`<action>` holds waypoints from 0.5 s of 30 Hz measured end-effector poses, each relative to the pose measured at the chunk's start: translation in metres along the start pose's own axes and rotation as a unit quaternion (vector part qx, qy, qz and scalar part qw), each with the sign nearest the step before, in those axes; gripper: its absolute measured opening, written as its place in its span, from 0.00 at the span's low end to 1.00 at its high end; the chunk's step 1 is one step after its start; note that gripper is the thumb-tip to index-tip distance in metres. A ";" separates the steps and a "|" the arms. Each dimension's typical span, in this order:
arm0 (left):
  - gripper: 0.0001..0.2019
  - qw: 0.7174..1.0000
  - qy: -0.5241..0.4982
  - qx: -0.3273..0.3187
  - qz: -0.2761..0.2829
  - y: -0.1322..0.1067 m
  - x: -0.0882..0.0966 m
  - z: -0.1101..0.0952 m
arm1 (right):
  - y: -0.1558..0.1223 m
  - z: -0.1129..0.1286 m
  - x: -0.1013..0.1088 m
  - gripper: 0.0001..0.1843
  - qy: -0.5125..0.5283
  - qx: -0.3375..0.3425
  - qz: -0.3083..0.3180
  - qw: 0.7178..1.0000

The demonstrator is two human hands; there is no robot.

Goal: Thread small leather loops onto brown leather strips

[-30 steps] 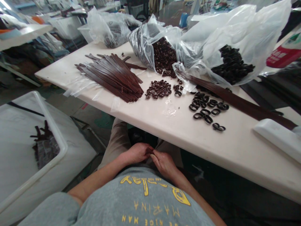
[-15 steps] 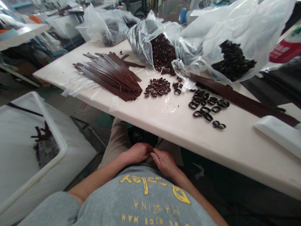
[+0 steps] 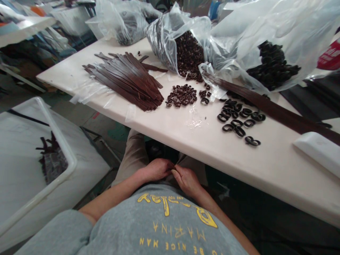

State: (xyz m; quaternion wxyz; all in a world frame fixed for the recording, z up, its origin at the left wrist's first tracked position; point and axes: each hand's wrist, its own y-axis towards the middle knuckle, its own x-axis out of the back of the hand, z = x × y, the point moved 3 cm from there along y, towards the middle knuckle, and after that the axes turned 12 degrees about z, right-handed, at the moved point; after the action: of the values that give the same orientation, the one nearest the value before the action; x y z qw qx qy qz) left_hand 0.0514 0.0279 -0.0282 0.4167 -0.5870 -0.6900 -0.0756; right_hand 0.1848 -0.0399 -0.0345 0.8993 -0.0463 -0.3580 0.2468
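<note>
Piece [image 3: 173, 166], small and dark, sits at the lap below the table [image 3: 172, 129] edge, pinched between left grip [image 3: 156, 170] and right grip [image 3: 187, 179]. Both curl nearly closed around it. Loops [image 3: 182, 95] lie up on the table.

The grey T-shirt [image 3: 170, 226] carries yellow print. There is a small line starting "ARE YOU", then a large script word I cannot make out, then "MARINA" in spaced capitals and a line ending "BE NICE MAN". The red pack [image 3: 329, 56] at the far right has white lettering, too blurred to read.
</note>
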 end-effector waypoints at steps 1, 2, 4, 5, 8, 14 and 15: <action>0.09 1.000 0.001 0.001 -0.003 0.000 0.000 0.000 | 0.000 0.000 0.000 0.17 -0.002 0.000 0.000 1.000; 0.09 1.000 0.000 0.001 -0.005 0.000 0.000 0.000 | 0.001 0.000 0.000 0.17 -0.003 -0.001 0.000 1.000; 0.10 1.000 -0.001 0.003 -0.006 0.000 0.000 0.000 | 0.001 -0.001 0.000 0.17 -0.006 -0.003 0.001 1.000; 0.10 1.000 0.000 0.005 -0.004 0.000 0.000 0.000 | 0.001 0.000 0.000 0.17 -0.006 -0.004 0.003 1.000; 0.09 1.000 0.007 0.008 0.004 0.000 0.000 -0.001 | 0.001 0.000 0.000 0.17 -0.007 -0.003 0.006 1.000; 0.09 1.000 0.023 0.011 0.007 0.000 -0.001 -0.001 | 0.001 -0.002 -0.003 0.17 -0.012 -0.005 0.001 1.000; 0.09 1.000 0.026 0.011 0.008 0.000 -0.002 -0.001 | 0.001 -0.003 -0.003 0.17 -0.011 -0.006 0.000 1.000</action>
State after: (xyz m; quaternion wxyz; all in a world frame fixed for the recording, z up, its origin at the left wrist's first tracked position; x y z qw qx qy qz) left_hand 0.0519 0.0265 -0.0291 0.4415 -0.5855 -0.6752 -0.0798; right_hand 0.1842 -0.0405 -0.0389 0.8950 -0.0487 -0.3695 0.2451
